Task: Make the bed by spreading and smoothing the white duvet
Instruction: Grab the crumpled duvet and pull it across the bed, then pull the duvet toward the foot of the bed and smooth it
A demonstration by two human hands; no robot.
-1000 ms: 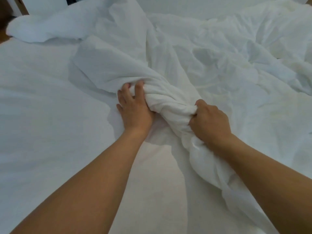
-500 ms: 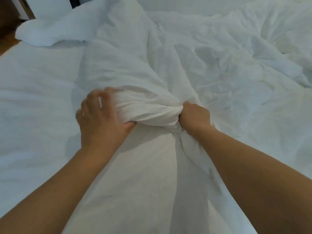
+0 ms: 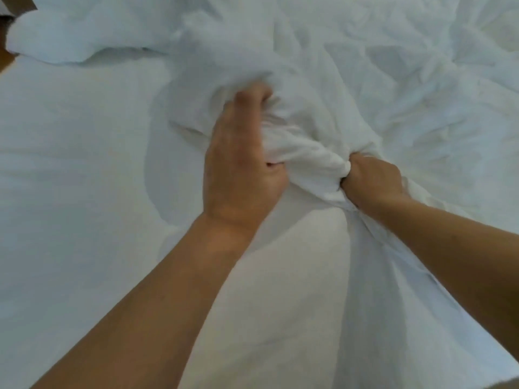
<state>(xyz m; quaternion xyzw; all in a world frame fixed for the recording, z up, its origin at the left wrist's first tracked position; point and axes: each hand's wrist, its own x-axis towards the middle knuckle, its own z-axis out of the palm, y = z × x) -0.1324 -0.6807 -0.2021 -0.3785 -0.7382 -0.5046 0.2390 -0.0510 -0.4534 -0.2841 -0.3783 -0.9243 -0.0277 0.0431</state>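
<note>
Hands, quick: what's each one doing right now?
Left hand: closed on a bunched fold of the white duvet.
Right hand: fisted tight on the same twisted bunch.

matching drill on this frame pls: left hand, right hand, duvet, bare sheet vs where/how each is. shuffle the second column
1. left hand
2. right hand
3. duvet
4. bare sheet

A. flat, on the picture's left side
B. fist shut on the bunched fold's right end
C. crumpled, heaped across the top and right
D. fingers dug into the fold from its left

Pairs: 1-D, 2-B, 3-C, 4-A
</note>
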